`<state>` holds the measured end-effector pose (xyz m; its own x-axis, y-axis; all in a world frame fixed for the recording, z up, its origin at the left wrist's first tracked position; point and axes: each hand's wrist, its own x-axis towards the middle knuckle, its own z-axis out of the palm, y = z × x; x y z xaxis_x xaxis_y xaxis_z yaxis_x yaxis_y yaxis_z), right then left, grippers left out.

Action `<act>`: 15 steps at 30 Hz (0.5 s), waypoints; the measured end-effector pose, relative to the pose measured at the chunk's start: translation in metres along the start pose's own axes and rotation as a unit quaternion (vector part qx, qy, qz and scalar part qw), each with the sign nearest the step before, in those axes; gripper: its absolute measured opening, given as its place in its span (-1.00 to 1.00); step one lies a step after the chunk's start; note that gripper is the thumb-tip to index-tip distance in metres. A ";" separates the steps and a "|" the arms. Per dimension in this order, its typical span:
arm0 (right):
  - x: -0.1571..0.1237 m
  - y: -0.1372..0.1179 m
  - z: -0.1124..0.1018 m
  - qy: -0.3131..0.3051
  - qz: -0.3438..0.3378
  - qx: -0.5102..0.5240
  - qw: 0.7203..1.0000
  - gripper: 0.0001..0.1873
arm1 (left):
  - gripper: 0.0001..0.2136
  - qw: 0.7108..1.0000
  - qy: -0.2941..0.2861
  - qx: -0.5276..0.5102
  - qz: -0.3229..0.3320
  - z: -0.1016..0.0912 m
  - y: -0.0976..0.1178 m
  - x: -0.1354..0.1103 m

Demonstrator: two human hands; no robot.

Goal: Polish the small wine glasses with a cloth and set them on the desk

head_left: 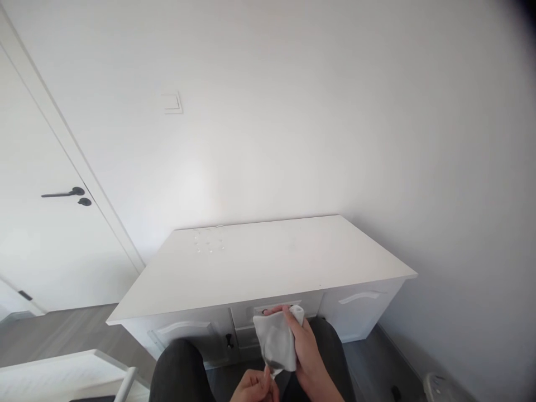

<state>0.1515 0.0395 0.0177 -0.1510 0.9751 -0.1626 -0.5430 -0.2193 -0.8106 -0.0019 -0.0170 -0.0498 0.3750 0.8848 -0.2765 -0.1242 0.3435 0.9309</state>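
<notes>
A white cloth (276, 338) is held above my lap, in front of the cabinet drawers. My right hand (309, 354) wraps around its right side, thumb on top and fingers behind. Below the cloth my left hand (254, 386) is closed in a pinch at the lower edge, on a small shiny clear piece (274, 372) whose kind I cannot make out. A grey patch shows on the cloth just above this pinch. Several small clear pieces (209, 240) lie in rows at the back left of the white cabinet top (259, 262).
The white cabinet (355, 312) stands against the wall, with my knees (182, 363) close to its front. A door with a black handle (62, 193) is at the left. White furniture (67, 371) fills the lower left corner. A pale object (439, 388) sits at the lower right.
</notes>
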 end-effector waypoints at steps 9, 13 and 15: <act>-0.019 0.004 0.006 -0.201 -0.174 -0.398 0.878 -0.38 | -0.35 0.968 0.217 0.060 0.109 -0.011 -0.004 -0.021; -0.027 0.023 0.008 -0.275 -0.227 -0.402 0.843 -0.18 | -0.36 0.960 0.252 0.029 0.121 -0.007 0.007 -0.029; -0.030 0.035 0.005 -0.261 -0.183 -0.339 0.885 -0.07 | -0.34 0.956 0.259 0.028 0.133 0.000 0.007 -0.027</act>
<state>0.1330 0.0023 -0.0036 -0.5247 0.7894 0.3187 -0.0395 0.3514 -0.9354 -0.0127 -0.0387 -0.0353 -0.1693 0.9808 -0.0967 -0.0981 0.0809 0.9919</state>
